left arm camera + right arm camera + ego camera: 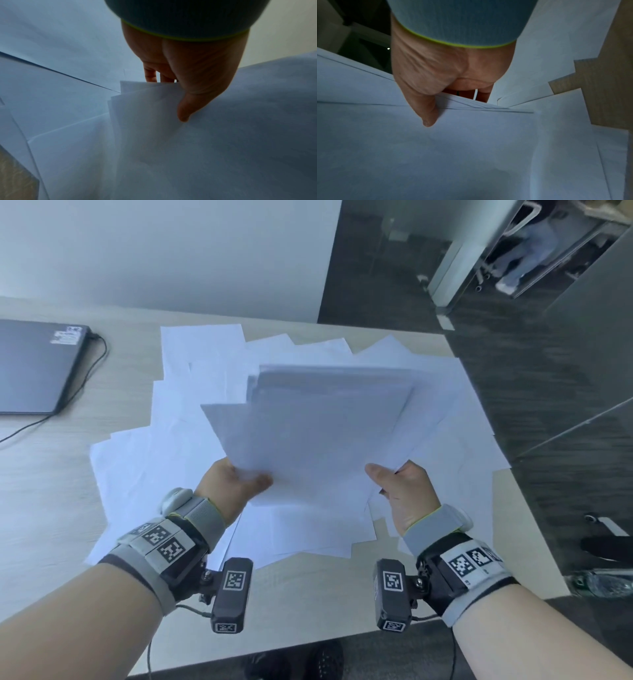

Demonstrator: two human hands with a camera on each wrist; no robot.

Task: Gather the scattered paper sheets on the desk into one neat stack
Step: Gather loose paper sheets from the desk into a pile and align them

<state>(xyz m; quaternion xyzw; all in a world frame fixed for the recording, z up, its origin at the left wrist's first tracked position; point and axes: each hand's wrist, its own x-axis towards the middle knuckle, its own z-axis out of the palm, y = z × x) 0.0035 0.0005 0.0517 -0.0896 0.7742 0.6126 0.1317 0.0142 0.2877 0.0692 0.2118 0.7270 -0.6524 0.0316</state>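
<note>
A loose bundle of white sheets point(318, 426) is lifted above the desk, its edges uneven. My left hand point(236, 484) pinches its near left corner, thumb on top and fingers underneath; the left wrist view shows the thumb point(185, 112) pressed on the bundle point(214, 148). At the near right corner, my right hand point(400, 484) grips the same bundle, thumb point(428, 116) on top of the sheets point(453, 155). Many more white sheets point(144, 474) lie scattered and overlapping on the wooden desk point(41, 491) beneath.
A closed dark laptop point(34, 364) with a cable point(85, 371) lies at the desk's far left. The desk's right edge point(534, 529) drops to a dark floor. A plastic bottle point(603, 582) lies low at the right. A person point(527, 251) stands beyond a glass partition.
</note>
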